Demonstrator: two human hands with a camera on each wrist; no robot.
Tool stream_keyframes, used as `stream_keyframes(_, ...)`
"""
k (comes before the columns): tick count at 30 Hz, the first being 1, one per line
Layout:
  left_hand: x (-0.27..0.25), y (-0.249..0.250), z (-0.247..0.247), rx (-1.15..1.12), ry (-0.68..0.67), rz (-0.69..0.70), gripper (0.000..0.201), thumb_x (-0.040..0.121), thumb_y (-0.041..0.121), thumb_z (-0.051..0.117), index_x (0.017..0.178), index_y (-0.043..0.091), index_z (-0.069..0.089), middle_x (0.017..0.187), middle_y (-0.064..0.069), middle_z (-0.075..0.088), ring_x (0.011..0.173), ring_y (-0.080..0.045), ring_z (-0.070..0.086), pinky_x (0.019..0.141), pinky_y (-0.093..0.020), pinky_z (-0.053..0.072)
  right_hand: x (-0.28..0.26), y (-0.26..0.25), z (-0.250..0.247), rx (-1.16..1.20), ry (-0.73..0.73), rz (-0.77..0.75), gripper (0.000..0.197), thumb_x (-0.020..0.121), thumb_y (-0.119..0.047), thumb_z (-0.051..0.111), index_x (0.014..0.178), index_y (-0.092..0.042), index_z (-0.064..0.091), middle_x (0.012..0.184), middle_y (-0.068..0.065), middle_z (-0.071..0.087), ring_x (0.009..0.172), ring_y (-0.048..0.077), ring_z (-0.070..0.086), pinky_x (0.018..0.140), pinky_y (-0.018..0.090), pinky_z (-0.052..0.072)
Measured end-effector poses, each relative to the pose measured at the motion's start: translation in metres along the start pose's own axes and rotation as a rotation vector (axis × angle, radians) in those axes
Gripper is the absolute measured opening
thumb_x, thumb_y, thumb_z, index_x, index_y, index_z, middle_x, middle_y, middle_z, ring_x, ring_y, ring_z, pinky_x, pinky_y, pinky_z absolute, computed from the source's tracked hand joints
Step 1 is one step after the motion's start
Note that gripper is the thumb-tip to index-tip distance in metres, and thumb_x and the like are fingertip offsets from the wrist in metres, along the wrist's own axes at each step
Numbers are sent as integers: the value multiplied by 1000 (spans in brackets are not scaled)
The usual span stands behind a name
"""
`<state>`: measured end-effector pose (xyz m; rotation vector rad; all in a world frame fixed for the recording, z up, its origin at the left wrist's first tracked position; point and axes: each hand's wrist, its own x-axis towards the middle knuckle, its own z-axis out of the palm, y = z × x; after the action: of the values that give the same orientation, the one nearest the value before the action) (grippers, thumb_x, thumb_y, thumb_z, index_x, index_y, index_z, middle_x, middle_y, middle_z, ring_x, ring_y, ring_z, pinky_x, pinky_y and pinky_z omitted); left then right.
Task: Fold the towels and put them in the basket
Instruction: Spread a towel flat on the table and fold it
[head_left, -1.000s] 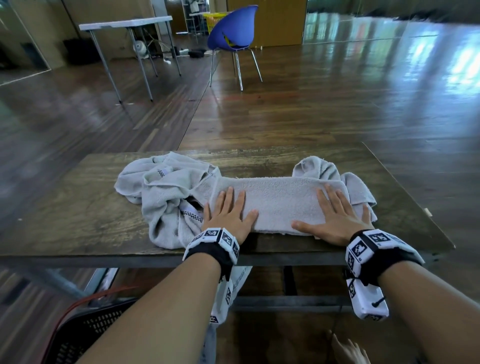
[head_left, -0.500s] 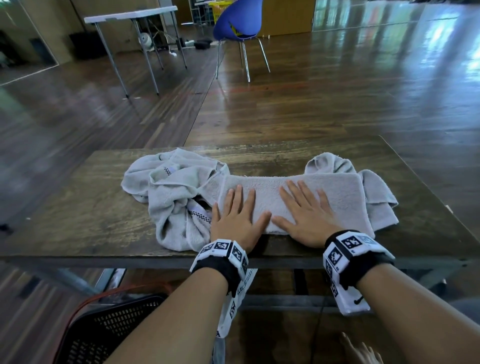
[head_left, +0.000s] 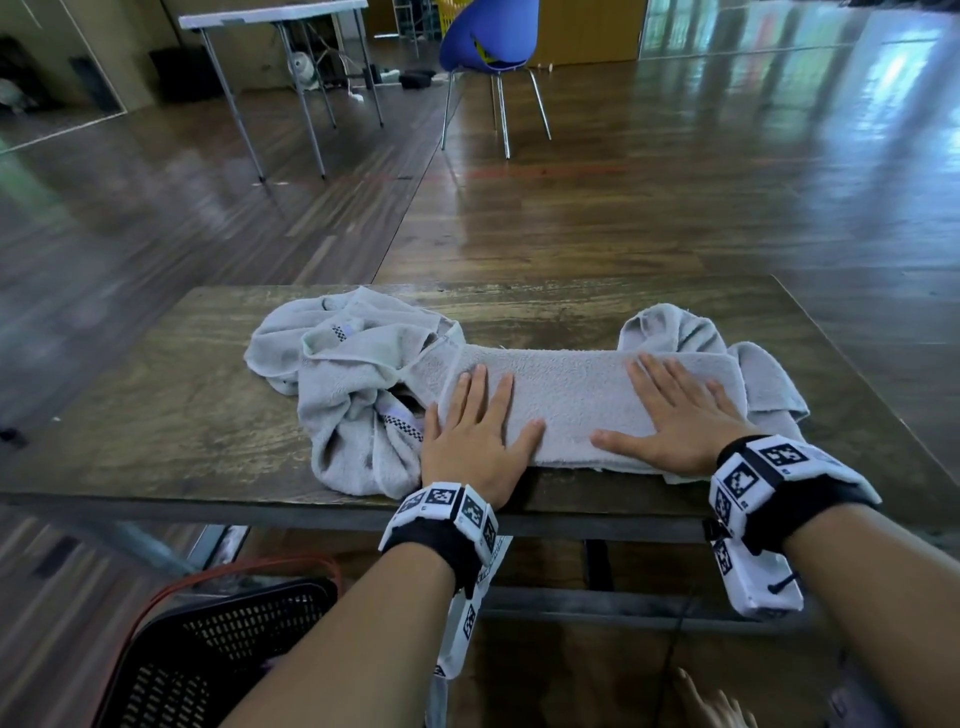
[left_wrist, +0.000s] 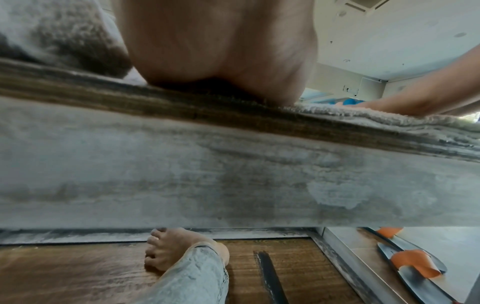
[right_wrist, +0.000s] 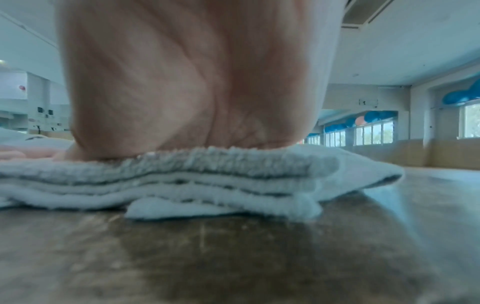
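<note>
— Two hands lie flat on one folded towel (head_left: 571, 395), is that right?

— Yes. The left hand (head_left: 475, 436) presses its 9 o'clock end, the right hand (head_left: 675, 421) its 3 o'clock end, fingers straight and spread on both, gripping nothing.

— Where does the towel sit?

— Along the near edge of the table (head_left: 156, 415), toward 6 o'clock. The right wrist view shows several stacked layers (right_wrist: 182, 181) under the palm (right_wrist: 192, 82), their edges a little short of the table's rim.

— How many towels in all?

— I count the folded one and a crumpled heap (head_left: 353, 395) touching its 9 o'clock end. More grey cloth (head_left: 675, 332) bunches behind and under the 3 o'clock end; whether that is a separate towel, I cannot tell.

— Any open room?

— Bare wood runs from the heap out to the table's 9 o'clock edge, and a strip lies free along the far edge at 12 o'clock. At 3 o'clock the cloth stops short of the edge.

— And the basket?

— One black mesh basket (head_left: 234, 649) stands on the floor below the table's near edge, at about 7 o'clock, beside the left forearm.
</note>
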<state>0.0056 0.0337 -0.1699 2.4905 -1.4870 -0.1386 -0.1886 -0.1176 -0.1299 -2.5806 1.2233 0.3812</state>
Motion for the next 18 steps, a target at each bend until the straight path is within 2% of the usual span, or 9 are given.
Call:
stream_keyframes(3, 3, 0, -7, -24, -77, -6, 73, 92, 73, 17, 154, 44, -7, 163, 13, -18, 150, -8, -18, 121, -48, -5, -4, -7, 0, -13, 27, 8, 109, 79, -90, 24, 156, -29, -24, 162, -10, -31, 150, 12, -27, 121, 49, -12)
stream_keyframes(5, 7, -1, -19, -114, -71, -26, 74, 93, 65, 36, 156, 38, 8, 166, 9, -7, 152, -13, -8, 121, -49, 4, -4, -19, 1, -36, 77, -15, 102, 87, -83, 26, 157, -25, -20, 164, -5, -29, 151, 16, -26, 120, 49, -13)
stream_keyframes(8, 5, 4, -36, -189, 175, -87, 63, 88, 38, 57, 144, 17, 36, 154, -11, 28, 142, -29, 23, 111, -45, 32, -8, -34, 4, -43, 116, -100, 87, 96, -71, 25, 158, -26, -16, 165, -1, -26, 151, 19, -25, 120, 49, -15)
stream_keyframes(10, 7, 6, -45, -225, 258, -218, 60, 83, 28, 60, 136, 9, 40, 139, -15, 41, 129, -33, 34, 101, -41, 38, -11, -38, 7, -37, 126, -144, 82, 98, -67, 25, 158, -29, -15, 166, 0, -25, 152, 19, -24, 120, 48, -15)
stream_keyframes(13, 13, 2, -53, -370, 117, -486, 60, 73, 27, 65, 128, 8, 49, 129, -17, 50, 120, -36, 45, 94, -42, 43, -16, -38, 7, -22, 143, -176, 81, 98, -67, 26, 158, -31, -13, 166, 0, -21, 153, 20, -22, 121, 47, -12)
stream_keyframes(14, 15, 0, -56, -377, 55, -524, 50, 71, 29, 66, 116, 9, 57, 121, -15, 56, 112, -34, 53, 92, -40, 47, -17, -37, 6, -19, 151, -178, 81, 97, -68, 26, 159, -31, -12, 167, 0, -20, 153, 21, -21, 121, 47, -11)
stream_keyframes(15, 18, -2, -59, -370, 11, -532, 32, 71, 30, 67, 96, 11, 62, 107, -12, 62, 98, -30, 59, 86, -37, 52, -19, -35, 5, -15, 158, -179, 82, 97, -68, 27, 159, -31, -11, 167, 0, -18, 153, 21, -20, 122, 47, -10)
stream_keyframes(16, 20, -5, -60, -358, -17, -531, 22, 72, 32, 68, 78, 13, 58, 89, -7, 63, 80, -24, 60, 77, -35, 56, -20, -34, 3, -10, 164, -177, 81, 97, -68, 27, 159, -30, -9, 167, 0, -17, 153, 22, -18, 122, 47, -9)
stream_keyframes(18, 25, -7, -65, -327, -42, -533, 32, 74, 35, 70, 69, 14, 48, 70, -1, 55, 61, -17, 53, 55, -27, 49, -23, -29, 0, 0, 191, -166, 82, 97, -68, 28, 160, -29, -6, 167, 0, -13, 154, 23, -15, 124, 48, -6)
